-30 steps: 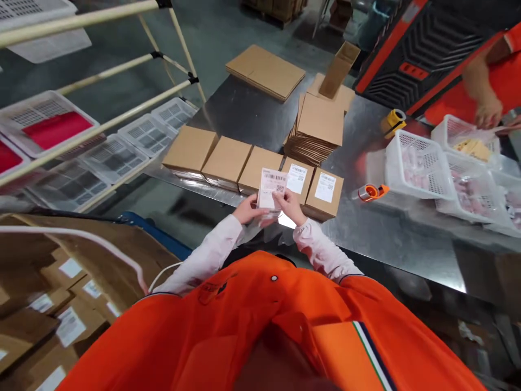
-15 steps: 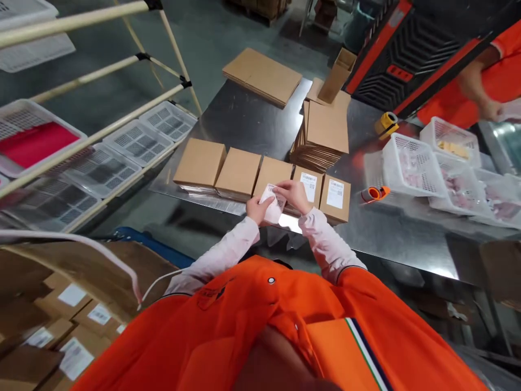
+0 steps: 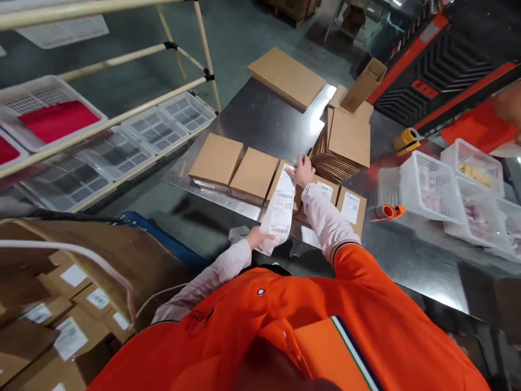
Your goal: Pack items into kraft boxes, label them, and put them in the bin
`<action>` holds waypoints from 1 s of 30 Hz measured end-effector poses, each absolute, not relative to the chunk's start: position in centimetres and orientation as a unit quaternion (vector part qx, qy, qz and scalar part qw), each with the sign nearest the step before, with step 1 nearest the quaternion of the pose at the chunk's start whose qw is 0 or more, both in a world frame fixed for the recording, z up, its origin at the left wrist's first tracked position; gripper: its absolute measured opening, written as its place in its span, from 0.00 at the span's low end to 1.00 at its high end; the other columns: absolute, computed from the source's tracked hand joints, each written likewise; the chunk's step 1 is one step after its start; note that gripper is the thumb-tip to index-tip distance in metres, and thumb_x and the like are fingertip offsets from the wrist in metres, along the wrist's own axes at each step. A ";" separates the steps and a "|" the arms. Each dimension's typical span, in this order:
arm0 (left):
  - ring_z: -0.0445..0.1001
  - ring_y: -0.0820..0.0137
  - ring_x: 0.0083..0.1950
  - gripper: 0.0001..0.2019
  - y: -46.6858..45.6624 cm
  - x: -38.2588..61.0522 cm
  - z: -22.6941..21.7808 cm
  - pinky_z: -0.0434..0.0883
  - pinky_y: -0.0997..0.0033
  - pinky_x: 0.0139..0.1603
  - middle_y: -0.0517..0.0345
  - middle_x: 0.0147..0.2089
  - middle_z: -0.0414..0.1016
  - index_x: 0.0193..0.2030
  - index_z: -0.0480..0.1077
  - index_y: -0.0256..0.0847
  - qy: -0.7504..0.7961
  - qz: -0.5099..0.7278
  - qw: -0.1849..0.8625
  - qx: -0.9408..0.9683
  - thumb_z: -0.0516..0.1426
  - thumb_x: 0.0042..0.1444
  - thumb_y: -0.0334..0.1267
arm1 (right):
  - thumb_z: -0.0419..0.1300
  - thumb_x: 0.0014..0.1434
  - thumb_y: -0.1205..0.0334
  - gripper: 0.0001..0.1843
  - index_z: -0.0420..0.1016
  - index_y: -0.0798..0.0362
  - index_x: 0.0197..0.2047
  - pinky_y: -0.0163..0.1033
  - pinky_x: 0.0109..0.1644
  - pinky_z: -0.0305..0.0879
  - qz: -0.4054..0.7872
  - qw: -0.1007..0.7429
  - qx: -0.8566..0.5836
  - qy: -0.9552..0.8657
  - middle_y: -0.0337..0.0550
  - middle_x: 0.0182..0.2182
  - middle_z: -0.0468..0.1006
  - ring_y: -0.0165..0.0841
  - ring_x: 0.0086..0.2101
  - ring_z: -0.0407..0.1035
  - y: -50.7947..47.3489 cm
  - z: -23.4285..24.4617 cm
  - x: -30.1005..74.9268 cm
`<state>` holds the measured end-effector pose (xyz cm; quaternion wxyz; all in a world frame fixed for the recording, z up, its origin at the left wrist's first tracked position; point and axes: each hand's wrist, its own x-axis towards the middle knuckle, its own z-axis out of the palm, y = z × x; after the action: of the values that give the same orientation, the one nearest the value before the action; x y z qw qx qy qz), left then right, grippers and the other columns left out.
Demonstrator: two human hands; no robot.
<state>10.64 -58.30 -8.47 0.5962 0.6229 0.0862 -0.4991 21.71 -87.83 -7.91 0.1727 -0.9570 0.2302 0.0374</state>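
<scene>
A strip of printed white shipping labels slants from the middle cardboard box down past the table's front edge. My left hand is closed on its lower end, with the thumb on top. At the upper end, my right hand grips the strip's edge over the middle box, which is partly hidden. To the left stand two plain cardboard boxes, the nearer one and the outer one. On the right, two boxes bear a white label each, one partly behind my right forearm, the other in full view.
Flattened cardboard stands stacked behind the boxes on the metal table. White baskets and tape dispensers lie right. A rack with trays is left; a bin of labelled boxes is lower left.
The label strip, earlier bunched between both hands, now hangs stretched out. My left hand has moved down toward my body, my right hand up and forward. The view has shifted.
</scene>
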 end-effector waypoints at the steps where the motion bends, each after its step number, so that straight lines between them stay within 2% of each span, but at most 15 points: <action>1: 0.82 0.43 0.52 0.28 -57.2 10.0 -8.4 0.77 0.46 0.59 0.41 0.40 0.85 0.31 0.82 0.33 0.085 -0.501 0.592 0.626 0.78 0.16 0.40 | 0.52 0.73 0.41 0.43 0.52 0.62 0.79 0.74 0.74 0.41 0.062 0.151 -0.969 0.184 0.66 0.77 0.47 0.58 0.75 0.42 -87.4 -7.8 21.5; 3: 0.83 0.46 0.49 0.27 -55.3 9.3 -7.9 0.78 0.49 0.58 0.44 0.39 0.85 0.31 0.83 0.35 0.076 -0.506 0.591 0.624 0.78 0.18 0.41 | 0.47 0.74 0.42 0.42 0.51 0.65 0.79 0.71 0.76 0.27 0.101 0.132 -0.982 0.092 0.65 0.78 0.44 0.54 0.77 0.36 -86.2 -7.5 20.5; 5: 0.84 0.51 0.44 0.25 -53.8 9.8 -6.9 0.80 0.53 0.55 0.46 0.38 0.85 0.32 0.84 0.37 0.064 -0.498 0.596 0.627 0.77 0.22 0.44 | 0.47 0.74 0.42 0.43 0.52 0.67 0.79 0.67 0.78 0.22 0.119 0.162 -0.979 0.021 0.65 0.78 0.44 0.52 0.78 0.34 -84.4 -6.9 18.5; 7: 0.84 0.53 0.42 0.25 -53.1 11.3 -5.7 0.80 0.55 0.52 0.47 0.38 0.85 0.32 0.83 0.36 0.059 -0.469 0.601 0.644 0.77 0.24 0.46 | 0.48 0.73 0.39 0.43 0.58 0.65 0.77 0.62 0.79 0.23 0.129 0.259 -0.956 -0.037 0.62 0.77 0.48 0.50 0.77 0.36 -82.3 -6.3 15.7; 8: 0.83 0.53 0.41 0.25 -53.0 12.2 -5.1 0.80 0.55 0.51 0.46 0.39 0.85 0.32 0.83 0.35 0.058 -0.448 0.604 0.657 0.76 0.25 0.47 | 0.47 0.73 0.37 0.42 0.64 0.62 0.74 0.61 0.80 0.26 0.137 0.340 -0.929 -0.047 0.60 0.76 0.53 0.49 0.77 0.40 -81.2 -5.9 14.2; 9: 0.83 0.53 0.42 0.26 -53.0 13.2 -4.6 0.80 0.56 0.50 0.45 0.39 0.85 0.33 0.83 0.35 0.053 -0.427 0.606 0.669 0.76 0.26 0.48 | 0.45 0.73 0.34 0.41 0.70 0.58 0.71 0.60 0.80 0.30 0.146 0.428 -0.891 -0.039 0.57 0.74 0.61 0.47 0.76 0.46 -80.2 -5.5 12.8; 11: 0.83 0.52 0.43 0.27 -53.5 14.7 -3.8 0.79 0.57 0.50 0.44 0.40 0.85 0.34 0.83 0.34 0.027 -0.400 0.607 0.686 0.75 0.28 0.50 | 0.36 0.72 0.28 0.46 0.77 0.53 0.65 0.59 0.78 0.47 0.160 0.568 -0.807 0.009 0.54 0.64 0.76 0.46 0.71 0.61 -78.7 -4.8 10.7; 13: 0.83 0.52 0.45 0.26 -54.0 15.8 -3.2 0.79 0.58 0.51 0.46 0.40 0.85 0.35 0.83 0.35 -0.018 -0.403 0.599 0.692 0.75 0.30 0.51 | 0.33 0.68 0.22 0.51 0.79 0.52 0.61 0.57 0.70 0.66 0.159 0.657 -0.733 0.078 0.53 0.55 0.83 0.47 0.62 0.73 -77.6 -4.0 9.6; 14: 0.83 0.52 0.45 0.26 -54.2 16.1 -3.1 0.78 0.59 0.51 0.47 0.40 0.85 0.36 0.83 0.35 -0.048 -0.418 0.586 0.692 0.75 0.31 0.51 | 0.39 0.65 0.19 0.50 0.80 0.52 0.60 0.55 0.65 0.72 0.146 0.685 -0.706 0.107 0.54 0.53 0.84 0.47 0.58 0.76 -77.1 -3.8 9.4; 16: 0.82 0.52 0.46 0.25 -54.7 16.8 -2.9 0.78 0.60 0.53 0.48 0.40 0.85 0.38 0.84 0.37 -0.111 -0.456 0.558 0.684 0.75 0.30 0.47 | 0.57 0.57 0.19 0.46 0.80 0.52 0.56 0.53 0.59 0.76 0.092 0.726 -0.661 0.164 0.53 0.52 0.84 0.48 0.53 0.79 -76.1 -3.4 9.5; 18: 0.82 0.52 0.49 0.29 -55.3 17.4 -2.8 0.76 0.60 0.56 0.48 0.44 0.85 0.42 0.83 0.37 -0.132 -0.468 0.574 0.659 0.76 0.29 0.44 | 0.69 0.50 0.25 0.42 0.81 0.53 0.53 0.53 0.59 0.76 0.034 0.735 -0.643 0.211 0.53 0.52 0.84 0.49 0.52 0.79 -74.9 -3.3 9.6; 21: 0.81 0.53 0.52 0.33 -56.6 18.5 -2.6 0.76 0.58 0.57 0.44 0.49 0.84 0.44 0.81 0.34 -0.034 -0.400 0.674 0.620 0.76 0.30 0.48 | 0.72 0.46 0.29 0.38 0.82 0.54 0.47 0.54 0.58 0.76 0.048 0.700 -0.679 0.218 0.54 0.49 0.85 0.48 0.49 0.80 -73.5 -3.3 10.2; 24: 0.81 0.55 0.45 0.30 -57.6 19.3 -2.6 0.76 0.57 0.50 0.44 0.40 0.83 0.38 0.78 0.32 0.059 -0.350 0.694 0.626 0.76 0.33 0.53 | 0.74 0.47 0.36 0.33 0.83 0.54 0.46 0.52 0.55 0.76 0.050 0.654 -0.728 0.199 0.53 0.46 0.85 0.46 0.46 0.80 -73.7 -3.0 11.7; 27: 0.79 0.59 0.39 0.27 -57.8 19.4 -2.6 0.75 0.62 0.44 0.47 0.37 0.82 0.37 0.78 0.32 0.063 -0.366 0.672 0.641 0.75 0.35 0.52 | 0.74 0.51 0.44 0.22 0.84 0.53 0.41 0.49 0.51 0.77 0.038 0.618 -0.764 0.181 0.50 0.41 0.86 0.44 0.42 0.80 -75.0 -2.1 14.0; 30: 0.78 0.63 0.36 0.21 -57.7 19.3 -2.3 0.72 0.67 0.39 0.51 0.33 0.81 0.34 0.78 0.33 0.074 -0.327 0.643 0.688 0.73 0.43 0.50 | 0.71 0.55 0.49 0.14 0.85 0.52 0.36 0.46 0.45 0.76 0.076 0.579 -0.800 0.142 0.45 0.34 0.85 0.42 0.37 0.80 -75.8 -1.3 15.5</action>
<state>19.33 -57.71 -2.30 0.6432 0.6881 0.0744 -0.3275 15.52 -75.75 -1.33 0.5788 -0.7995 0.1418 0.0756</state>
